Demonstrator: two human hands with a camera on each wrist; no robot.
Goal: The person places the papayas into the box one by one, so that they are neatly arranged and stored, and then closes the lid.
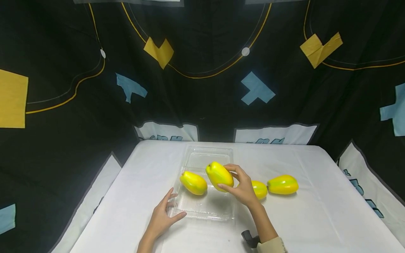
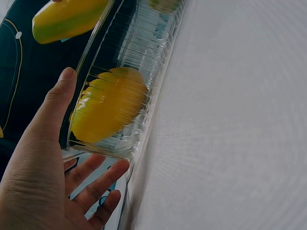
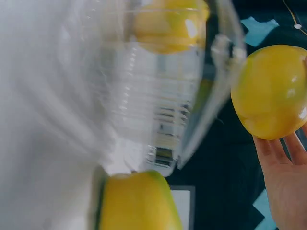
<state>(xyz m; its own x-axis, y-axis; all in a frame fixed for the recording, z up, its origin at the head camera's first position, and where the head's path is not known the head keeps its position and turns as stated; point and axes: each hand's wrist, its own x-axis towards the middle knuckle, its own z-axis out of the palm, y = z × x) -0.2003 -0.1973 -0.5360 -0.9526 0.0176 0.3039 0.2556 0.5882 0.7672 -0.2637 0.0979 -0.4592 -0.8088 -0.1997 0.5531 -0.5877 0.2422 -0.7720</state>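
Yellow fruit [image 1: 218, 175] hangs above a clear tray [image 1: 221, 211], gripped between thumb and fingers of the right hand [image 1: 242, 188]. The left hand [image 1: 161, 218] spreads wide at the tray's near left corner. Two fruits [image 1: 282, 185] lie right on the white table [image 1: 316, 218]; black curtain [image 1: 202, 102] stands beyond. The left wrist view, unlike the head view, shows ribbing before the fruit inside [image 2: 112, 105].

PLACE: looking like a curtained-off makeshift studio | BACKDROP: black printed drapes [image 1: 205, 105] are hanging behind and along both sides, showing notched yellow patches [image 1: 160, 56], light-blue T-shaped patches [image 1: 257, 88] and white lettered panels [image 1: 275, 133] | SURFACE: a white-covered table [image 1: 316, 218] is standing inside them | LIMIT: the drapes are hiding the wider building
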